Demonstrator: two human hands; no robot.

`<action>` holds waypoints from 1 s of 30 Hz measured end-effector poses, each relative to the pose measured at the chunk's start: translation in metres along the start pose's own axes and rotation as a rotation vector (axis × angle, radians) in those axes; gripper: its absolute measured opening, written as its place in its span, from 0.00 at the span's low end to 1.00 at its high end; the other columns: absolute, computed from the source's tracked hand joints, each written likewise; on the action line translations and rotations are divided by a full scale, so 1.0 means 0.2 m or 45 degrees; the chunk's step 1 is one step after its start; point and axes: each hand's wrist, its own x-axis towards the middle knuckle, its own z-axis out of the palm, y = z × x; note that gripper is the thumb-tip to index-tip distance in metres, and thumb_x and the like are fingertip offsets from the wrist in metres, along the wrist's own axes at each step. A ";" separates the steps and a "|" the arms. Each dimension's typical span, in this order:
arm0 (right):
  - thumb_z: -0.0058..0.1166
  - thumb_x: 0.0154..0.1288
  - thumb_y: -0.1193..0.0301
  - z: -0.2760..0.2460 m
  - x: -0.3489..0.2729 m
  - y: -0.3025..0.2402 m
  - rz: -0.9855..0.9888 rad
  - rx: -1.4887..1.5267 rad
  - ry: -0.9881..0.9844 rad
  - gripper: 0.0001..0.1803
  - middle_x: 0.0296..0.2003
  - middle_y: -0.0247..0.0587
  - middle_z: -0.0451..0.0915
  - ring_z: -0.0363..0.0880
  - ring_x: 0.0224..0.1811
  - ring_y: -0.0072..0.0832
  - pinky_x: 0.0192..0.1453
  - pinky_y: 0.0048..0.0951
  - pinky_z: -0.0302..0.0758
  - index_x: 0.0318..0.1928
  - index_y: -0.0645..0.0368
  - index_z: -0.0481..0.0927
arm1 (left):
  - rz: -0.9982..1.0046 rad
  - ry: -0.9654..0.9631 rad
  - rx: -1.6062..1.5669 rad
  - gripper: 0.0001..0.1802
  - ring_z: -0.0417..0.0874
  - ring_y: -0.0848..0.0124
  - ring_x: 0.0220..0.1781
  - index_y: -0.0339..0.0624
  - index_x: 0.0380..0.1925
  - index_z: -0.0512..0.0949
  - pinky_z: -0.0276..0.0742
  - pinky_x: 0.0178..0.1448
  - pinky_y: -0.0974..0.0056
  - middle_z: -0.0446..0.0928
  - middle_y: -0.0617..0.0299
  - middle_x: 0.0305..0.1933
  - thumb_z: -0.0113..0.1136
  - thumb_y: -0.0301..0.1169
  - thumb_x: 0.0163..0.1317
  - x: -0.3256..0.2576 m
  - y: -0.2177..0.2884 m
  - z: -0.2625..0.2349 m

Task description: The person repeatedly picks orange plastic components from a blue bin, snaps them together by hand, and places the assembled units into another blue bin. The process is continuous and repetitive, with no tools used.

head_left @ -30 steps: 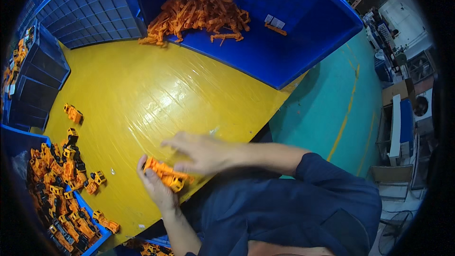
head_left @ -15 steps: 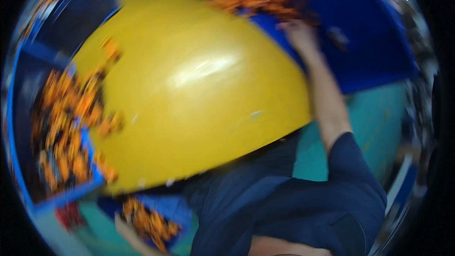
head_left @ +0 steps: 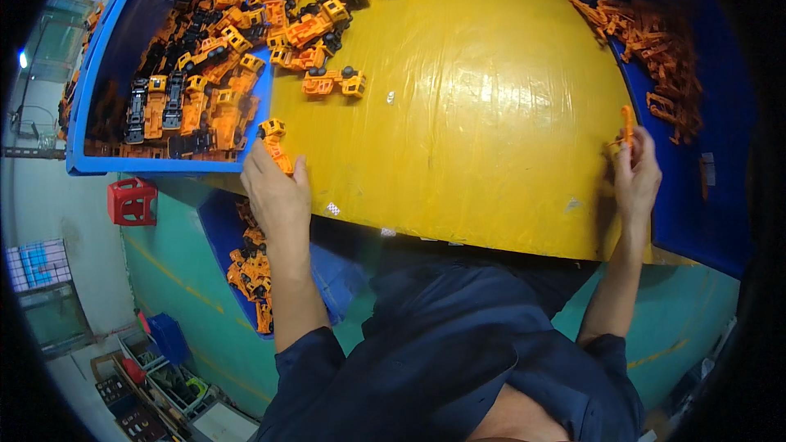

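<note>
Your left hand (head_left: 277,190) grips an orange toy truck (head_left: 275,144) at the yellow surface (head_left: 475,115) edge, your right hand's (head_left: 637,176) fingers pinch an orange part (head_left: 627,124), unjoined, with many loose parts (head_left: 655,49) left.

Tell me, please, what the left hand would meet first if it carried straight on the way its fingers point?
Probably the orange toy truck already at the left hand's fingertips, then the heap of orange toy vehicles in the blue bin just beyond; depth is hard to judge.
</note>
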 end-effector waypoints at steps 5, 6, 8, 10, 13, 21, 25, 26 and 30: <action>0.58 0.74 0.75 0.03 -0.18 -0.04 -0.045 -0.107 -0.133 0.13 0.44 0.54 0.85 0.86 0.46 0.39 0.51 0.37 0.80 0.55 0.68 0.81 | 0.001 0.006 -0.049 0.31 0.77 0.39 0.61 0.31 0.63 0.71 0.75 0.66 0.45 0.75 0.36 0.59 0.70 0.26 0.62 0.02 0.04 0.04; 0.58 0.73 0.75 0.02 -0.18 -0.03 -0.074 -0.152 -0.199 0.13 0.44 0.54 0.84 0.85 0.46 0.40 0.51 0.37 0.80 0.54 0.68 0.81 | 0.035 0.024 -0.143 0.30 0.77 0.39 0.61 0.31 0.62 0.71 0.75 0.66 0.46 0.75 0.36 0.59 0.70 0.26 0.61 0.00 0.05 0.03; 0.59 0.72 0.75 0.03 -0.18 -0.01 -0.099 -0.148 -0.292 0.13 0.43 0.54 0.83 0.84 0.45 0.41 0.51 0.38 0.79 0.53 0.69 0.81 | 0.076 0.044 -0.328 0.28 0.78 0.39 0.60 0.32 0.61 0.72 0.76 0.65 0.46 0.76 0.37 0.57 0.68 0.24 0.60 -0.06 0.08 -0.02; 0.59 0.72 0.75 0.03 -0.17 0.00 -0.053 -0.070 -0.352 0.12 0.43 0.52 0.83 0.83 0.44 0.40 0.50 0.38 0.78 0.51 0.69 0.81 | 0.049 0.023 -0.586 0.27 0.80 0.39 0.57 0.33 0.59 0.73 0.77 0.63 0.47 0.78 0.39 0.54 0.68 0.24 0.59 -0.15 0.13 -0.03; 0.58 0.76 0.72 0.03 -0.17 -0.05 -0.076 0.088 -0.452 0.13 0.42 0.43 0.81 0.81 0.41 0.30 0.47 0.31 0.77 0.55 0.68 0.80 | -0.012 -0.259 -1.260 0.28 0.85 0.61 0.54 0.33 0.63 0.70 0.80 0.59 0.60 0.83 0.49 0.53 0.70 0.28 0.67 -0.23 0.22 0.00; 0.64 0.72 0.74 0.22 -0.29 -0.53 0.166 1.245 -0.865 0.17 0.38 0.29 0.76 0.77 0.37 0.15 0.44 0.20 0.79 0.57 0.64 0.76 | -0.625 -0.862 -2.544 0.35 0.80 0.71 0.35 0.38 0.48 0.78 0.82 0.42 0.66 0.78 0.60 0.37 0.43 0.63 0.79 -0.19 0.69 0.22; 0.64 0.70 0.77 0.27 -0.30 -0.66 0.041 1.203 -0.847 0.20 0.44 0.31 0.80 0.79 0.43 0.15 0.53 0.23 0.80 0.59 0.64 0.76 | -0.570 -0.978 -2.598 0.35 0.83 0.72 0.38 0.39 0.50 0.75 0.84 0.46 0.65 0.79 0.59 0.37 0.44 0.64 0.78 -0.22 0.83 0.22; 0.64 0.69 0.77 0.27 -0.29 -0.66 0.041 1.166 -0.837 0.20 0.44 0.31 0.81 0.80 0.44 0.16 0.54 0.24 0.80 0.59 0.64 0.76 | -0.571 -1.021 -2.636 0.34 0.85 0.73 0.40 0.38 0.50 0.75 0.86 0.49 0.64 0.80 0.59 0.38 0.45 0.63 0.78 -0.23 0.85 0.23; 0.65 0.68 0.77 0.29 -0.27 -0.66 -0.085 1.115 -0.727 0.17 0.42 0.37 0.83 0.82 0.42 0.22 0.52 0.27 0.82 0.55 0.66 0.77 | -0.883 -1.003 -2.592 0.32 0.87 0.69 0.43 0.37 0.52 0.74 0.87 0.50 0.62 0.82 0.56 0.41 0.51 0.60 0.77 -0.26 0.90 0.25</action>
